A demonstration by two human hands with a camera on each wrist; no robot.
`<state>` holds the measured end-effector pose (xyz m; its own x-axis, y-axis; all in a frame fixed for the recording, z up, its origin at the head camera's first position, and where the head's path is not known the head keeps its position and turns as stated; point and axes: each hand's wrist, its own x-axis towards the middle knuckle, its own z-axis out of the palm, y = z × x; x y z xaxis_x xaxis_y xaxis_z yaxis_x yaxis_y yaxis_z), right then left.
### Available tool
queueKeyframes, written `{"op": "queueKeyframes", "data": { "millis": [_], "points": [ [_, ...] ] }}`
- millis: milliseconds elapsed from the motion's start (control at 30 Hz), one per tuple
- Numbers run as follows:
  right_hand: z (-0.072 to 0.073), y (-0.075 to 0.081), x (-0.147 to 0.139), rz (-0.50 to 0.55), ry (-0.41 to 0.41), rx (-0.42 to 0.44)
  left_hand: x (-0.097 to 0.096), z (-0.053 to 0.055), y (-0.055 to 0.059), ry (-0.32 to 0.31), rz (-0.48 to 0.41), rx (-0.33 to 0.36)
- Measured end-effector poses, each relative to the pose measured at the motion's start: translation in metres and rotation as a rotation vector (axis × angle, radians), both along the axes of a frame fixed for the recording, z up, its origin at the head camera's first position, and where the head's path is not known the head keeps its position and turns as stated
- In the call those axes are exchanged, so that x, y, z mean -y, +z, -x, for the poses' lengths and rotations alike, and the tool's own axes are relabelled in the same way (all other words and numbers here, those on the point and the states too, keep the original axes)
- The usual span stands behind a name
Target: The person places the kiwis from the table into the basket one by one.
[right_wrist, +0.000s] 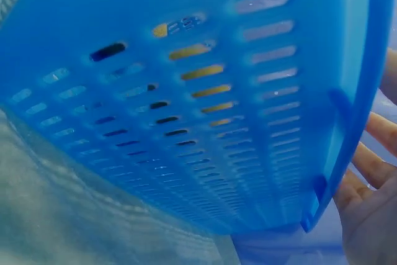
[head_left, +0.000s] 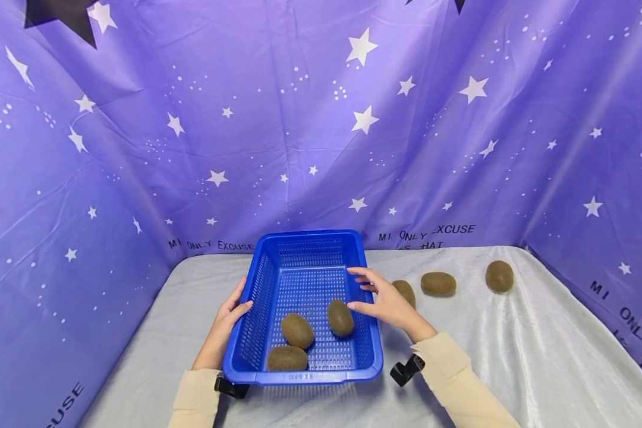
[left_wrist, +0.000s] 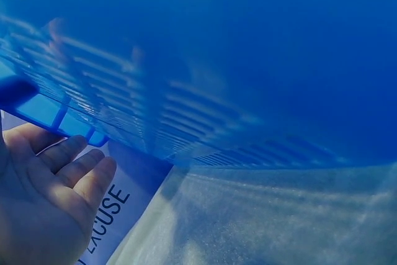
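Note:
A blue plastic basket (head_left: 302, 377) with slotted walls holds several brown kiwis, among them one kiwi (head_left: 340, 318) near its right wall. My left hand (head_left: 226, 324) grips the left rim, thumb on top and fingers outside, below the rim in the left wrist view. Over the right rim reaches my right hand (head_left: 387, 300), its thumb and fingers spread apart and their tips above the basket's inside. In the right wrist view, its fingertips are partly hidden behind the rim. Two more kiwis (head_left: 298, 331) (head_left: 288, 358) lie together at the basket's near end.
On the pale cloth-covered table (head_left: 513, 356), a kiwi (head_left: 405, 292) sits partly hidden behind the right hand. Further right lie another kiwi (head_left: 438, 284) and a third kiwi (head_left: 500, 276). A purple star-patterned curtain (head_left: 321, 148) encloses the back and sides.

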<state>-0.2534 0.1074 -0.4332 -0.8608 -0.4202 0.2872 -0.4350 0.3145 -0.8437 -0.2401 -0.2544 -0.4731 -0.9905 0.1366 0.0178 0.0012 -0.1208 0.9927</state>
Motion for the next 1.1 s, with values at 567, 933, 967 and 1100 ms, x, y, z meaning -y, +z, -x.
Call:
{"op": "queueKeyframes", "data": {
  "millis": [567, 933, 967, 1100],
  "points": [
    [-0.008, 0.0, -0.029, 0.147, -0.246, -0.068, 0.001, 0.001, 0.0, 0.016, 0.016, -0.006],
    [0.012, -0.042, -0.048, 0.205, -0.491, 0.118, 0.001, 0.001, -0.001, 0.025, 0.029, 0.002],
    [0.013, -0.043, -0.049, 0.208, -0.508, 0.128, 0.001, 0.001, -0.001, 0.024, 0.028, 0.005],
    [0.014, -0.048, -0.049, 0.22, -0.565, 0.161, 0.001, 0.001, -0.001, 0.016, 0.023, 0.013]
  ]
}}
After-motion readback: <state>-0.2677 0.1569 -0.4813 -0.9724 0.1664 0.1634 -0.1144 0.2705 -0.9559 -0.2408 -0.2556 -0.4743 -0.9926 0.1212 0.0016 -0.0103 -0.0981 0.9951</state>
